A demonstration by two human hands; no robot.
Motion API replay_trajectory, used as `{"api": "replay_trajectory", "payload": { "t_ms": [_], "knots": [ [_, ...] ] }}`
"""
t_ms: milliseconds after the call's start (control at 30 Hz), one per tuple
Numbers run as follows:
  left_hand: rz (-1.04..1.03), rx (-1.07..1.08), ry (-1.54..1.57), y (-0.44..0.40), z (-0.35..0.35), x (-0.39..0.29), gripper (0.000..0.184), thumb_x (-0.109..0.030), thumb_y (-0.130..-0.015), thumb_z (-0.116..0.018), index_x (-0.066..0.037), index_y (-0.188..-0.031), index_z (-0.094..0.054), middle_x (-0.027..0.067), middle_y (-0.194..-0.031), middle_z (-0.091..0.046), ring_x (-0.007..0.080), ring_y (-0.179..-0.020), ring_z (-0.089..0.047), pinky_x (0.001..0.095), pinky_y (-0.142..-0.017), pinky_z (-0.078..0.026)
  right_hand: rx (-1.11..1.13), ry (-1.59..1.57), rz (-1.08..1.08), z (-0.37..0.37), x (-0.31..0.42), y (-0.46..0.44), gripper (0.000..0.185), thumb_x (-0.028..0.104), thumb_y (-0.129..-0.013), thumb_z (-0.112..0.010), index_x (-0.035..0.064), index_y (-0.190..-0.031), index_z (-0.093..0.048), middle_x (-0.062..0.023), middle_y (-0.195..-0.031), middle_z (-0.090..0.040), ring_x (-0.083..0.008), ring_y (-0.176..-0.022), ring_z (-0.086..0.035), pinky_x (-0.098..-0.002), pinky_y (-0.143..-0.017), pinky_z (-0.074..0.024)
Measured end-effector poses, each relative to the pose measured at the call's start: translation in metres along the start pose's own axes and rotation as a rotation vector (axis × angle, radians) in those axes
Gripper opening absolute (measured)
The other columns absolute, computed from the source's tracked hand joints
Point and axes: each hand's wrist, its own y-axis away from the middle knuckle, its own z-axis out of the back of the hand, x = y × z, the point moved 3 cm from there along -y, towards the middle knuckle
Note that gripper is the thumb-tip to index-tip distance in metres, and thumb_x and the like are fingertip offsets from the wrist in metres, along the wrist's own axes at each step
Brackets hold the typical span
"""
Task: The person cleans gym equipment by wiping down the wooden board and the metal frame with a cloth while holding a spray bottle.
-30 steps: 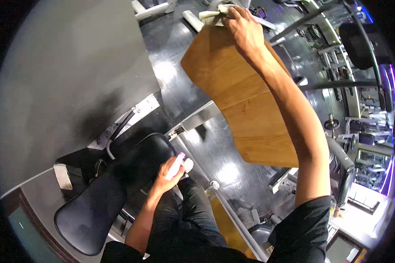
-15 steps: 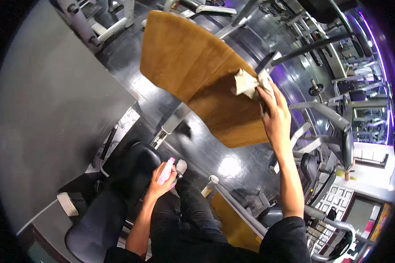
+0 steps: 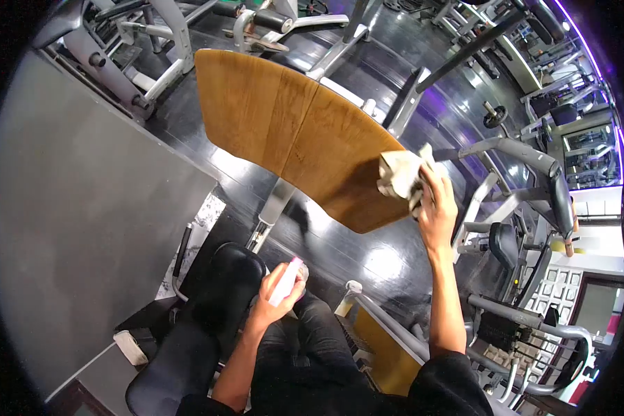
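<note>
A curved wooden board (image 3: 263,104) with a seam across it stretches out in front of me, mounted on a metal frame. My right hand (image 3: 437,216) is closed on a crumpled, cream-coloured cloth (image 3: 398,173), which lies over the board's right end. Lower down, near my knees, the fingers of my left hand (image 3: 274,305) wrap round a small white bottle with a pink top (image 3: 286,281). The bottle's lower part is hidden by the palm. Beside the left forearm is a black padded seat (image 3: 229,277).
A large dark grey panel (image 3: 111,201) fills the left side. Gym machines with grey metal frames (image 3: 516,156) stand on the right and at the back. A metal rail (image 3: 388,322) with a yellowish panel runs close to my right leg. The floor (image 3: 385,260) is dark and shiny.
My right hand and the cloth have moved down in view along the board's right end. The left hand with the bottle has shifted right. The whole view has tilted somewhat.
</note>
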Motion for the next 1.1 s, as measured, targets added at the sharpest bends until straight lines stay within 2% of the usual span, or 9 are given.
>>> {"api": "replay_trajectory", "payload": {
  "t_ms": [133,200,567,700,767,867,900,1000,1100],
  "knots": [
    [0.012,-0.008,0.003,0.006,0.006,0.002,0.012,0.001,-0.08,-0.063,-0.002,-0.09,-0.058,0.0101,-0.081,-0.058,0.0246,-0.072,-0.063,0.032,-0.064,-0.049,0.07,-0.124,0.195,-0.041,0.049,-0.071,0.047,-0.007,-0.079,-0.055,0.0145,-0.12,-0.06,-0.0159,-0.122,-0.056,-0.0338,-0.109,-0.057,-0.0377,-0.091,-0.0474],
    [0.038,-0.051,-0.006,0.011,0.013,0.006,0.012,0.006,-0.077,-0.062,0.0,-0.086,-0.056,0.0092,-0.08,-0.059,0.0184,-0.072,-0.06,0.0301,-0.067,-0.048,0.093,-0.074,0.323,-0.07,0.075,-0.106,0.05,-0.007,-0.075,-0.057,0.0137,-0.12,-0.059,-0.0163,-0.12,-0.056,-0.0349,-0.106,-0.058,-0.0387,-0.089,-0.0483],
    [0.177,-0.25,0.009,0.045,0.074,0.02,0.012,0.001,-0.079,-0.064,-0.003,-0.086,-0.055,0.0085,-0.082,-0.059,0.0179,-0.072,-0.059,0.0304,-0.066,-0.048,0.205,0.151,0.743,-0.278,0.22,-0.277,0.03,0.008,-0.08,-0.054,0.013,-0.109,-0.062,-0.0154,-0.099,-0.061,-0.0344,-0.093,-0.063,-0.044,-0.078,-0.0522],
    [0.139,-0.315,-0.013,0.05,0.087,0.024,0.011,0.0,-0.08,-0.064,-0.004,-0.087,-0.056,0.0083,-0.081,-0.059,0.0178,-0.071,-0.059,0.0294,-0.065,-0.047,0.282,0.411,0.861,-0.321,0.259,-0.287,0.022,0.013,-0.083,-0.053,0.0135,-0.101,-0.066,-0.0107,-0.098,-0.063,-0.0273,-0.095,-0.064,-0.0402,-0.076,-0.0534],
    [0.116,-0.348,-0.098,0.051,0.09,0.025,0.009,-0.001,-0.081,-0.062,-0.003,-0.087,-0.056,0.0112,-0.078,-0.059,0.028,-0.069,-0.062,0.0342,-0.063,-0.05,0.333,0.598,0.944,-0.347,0.273,-0.275,0.019,0.015,-0.084,-0.055,0.0163,-0.099,-0.067,-0.0067,-0.101,-0.064,-0.0242,-0.094,-0.065,-0.0375,-0.075,-0.0539],
    [0.094,-0.411,-0.154,0.051,0.092,0.022,0.011,-0.001,-0.08,-0.063,-0.003,-0.087,-0.056,0.0116,-0.079,-0.059,0.0288,-0.07,-0.062,0.0348,-0.064,-0.05,0.4,0.888,1.027,-0.385,0.271,-0.255,0.016,0.02,-0.087,-0.056,0.0219,-0.092,-0.072,0.0015,-0.097,-0.07,-0.0173,-0.092,-0.067,-0.0315,-0.072,-0.0536],
    [0.25,-0.392,-0.014,0.056,0.089,0.029,0.011,-0.002,-0.08,-0.063,-0.004,-0.088,-0.056,0.0118,-0.079,-0.059,0.0292,-0.071,-0.063,0.0355,-0.064,-0.051,0.456,0.89,0.953,-0.391,0.272,-0.249,0.017,0.019,-0.087,-0.056,0.0219,-0.091,-0.072,0.0017,-0.097,-0.07,-0.0166,-0.091,-0.067,-0.0308,-0.071,-0.0535],
    [0.064,-0.424,-0.188,0.061,0.095,0.028,0.012,-0.002,-0.08,-0.063,-0.003,-0.089,-0.056,0.0117,-0.079,-0.059,0.029,-0.071,-0.063,0.0354,-0.064,-0.051,0.635,0.908,0.916,-0.415,0.268,-0.224,0.018,0.017,-0.086,-0.056,0.0204,-0.09,-0.074,0.0016,-0.097,-0.071,-0.0148,-0.09,-0.068,-0.0296,-0.07,-0.0536],
    [0.17,-0.434,-0.094,0.072,0.097,0.041,0.011,-0.002,-0.081,-0.063,-0.003,-0.089,-0.055,0.0105,-0.078,-0.059,0.0278,-0.069,-0.062,0.0351,-0.062,-0.05,0.582,0.911,0.995,-0.465,0.241,-0.196,0.017,0.019,-0.087,-0.056,0.0208,-0.091,-0.072,0.001,-0.1,-0.069,-0.0159,-0.092,-0.065,-0.0296,-0.069,-0.0505]
  ]
}}
